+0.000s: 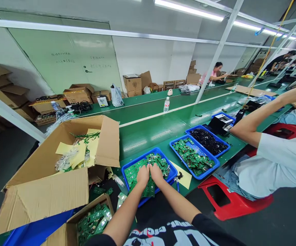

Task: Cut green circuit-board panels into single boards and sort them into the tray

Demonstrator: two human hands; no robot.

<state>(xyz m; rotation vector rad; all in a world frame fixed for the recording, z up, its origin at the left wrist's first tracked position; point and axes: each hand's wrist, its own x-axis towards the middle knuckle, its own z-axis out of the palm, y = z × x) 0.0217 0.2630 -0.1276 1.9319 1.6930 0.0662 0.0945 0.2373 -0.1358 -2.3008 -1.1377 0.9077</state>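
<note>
Pressing both bare hands into a heap of green circuit boards point(135, 175) in a blue tray point(143, 155), a person sits at a green counter point(145, 143), left hand point(143, 177) and right hand point(157, 175) side by side, fingers point(147, 168) curled onto the boards, though whether they grip any cannot be told. Just beside sit a second blue tray point(184, 162) of boards and a third holding black parts point(208, 141), while an open cardboard box point(45, 201) stands to the left and a seated co-worker point(273, 164) reaches along the counter.
</note>
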